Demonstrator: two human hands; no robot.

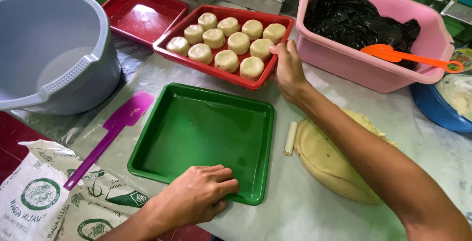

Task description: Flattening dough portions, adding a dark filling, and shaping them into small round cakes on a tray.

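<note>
Fingers of the right hand are clamped on the red plastic tray of round dough pieces; left hand fingers are pressed together on the empty green square tray. Pieces nearest the fingertips could be dented.

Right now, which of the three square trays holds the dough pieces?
The red tray that the right hand touches holds the round dough pieces. The green tray under the left hand and the other red tray hold none.

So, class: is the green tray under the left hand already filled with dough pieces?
No, the green tray is bare inside; the round dough pieces all sit in the red tray that the right hand touches.
</note>
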